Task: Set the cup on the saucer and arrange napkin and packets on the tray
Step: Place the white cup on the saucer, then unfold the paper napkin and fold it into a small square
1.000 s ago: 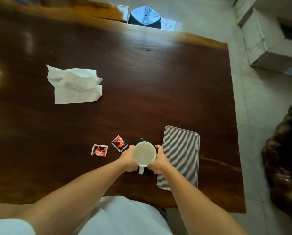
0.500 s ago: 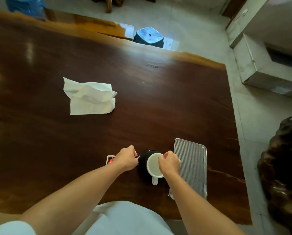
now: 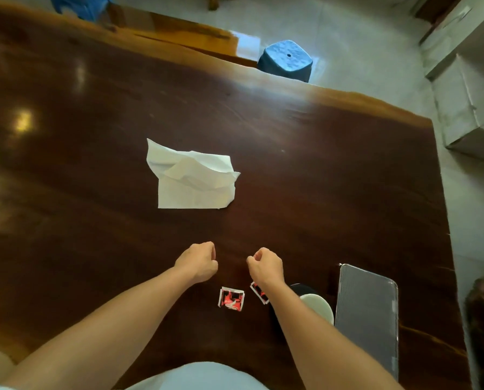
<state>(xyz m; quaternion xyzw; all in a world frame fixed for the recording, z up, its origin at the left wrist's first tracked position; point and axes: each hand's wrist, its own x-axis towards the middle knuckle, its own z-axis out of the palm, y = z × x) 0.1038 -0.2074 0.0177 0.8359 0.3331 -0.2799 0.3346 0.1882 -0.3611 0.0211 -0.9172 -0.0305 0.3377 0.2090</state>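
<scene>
Two bare hands hover low in the middle of the frame over a dark polished wooden table (image 3: 319,192), both loosely curled and holding nothing. The left hand (image 3: 197,261) and the right hand (image 3: 264,266) sit side by side with a gap between them, knuckles pointing up the frame toward a crumpled white paper napkin (image 3: 191,180) that lies well apart, just above centre. Judging by that aim, the napkin is the next thing to be fetched, and the fingers will need to open before they can gather its loose folds.

Below the hands, near the bottom centre, a red-and-white square packet (image 3: 232,298) lies flat on the wood between the forearms. A second red-and-white packet (image 3: 259,292) is partly hidden under the right forearm.

Further right, a white ceramic cup (image 3: 318,308) stands on a black round saucer (image 3: 298,288), both partly covered by the same arm; that part of the job looks done. Just beside them, at lower right, a grey ribbed rectangular tray (image 3: 366,313) lies bare, so napkin and packets are yet to be arranged on it. Cup and saucer sit on the table, not on the tray.

A blue plastic stool (image 3: 286,61) stands on the pale floor beyond the table's far edge, at upper centre.
</scene>
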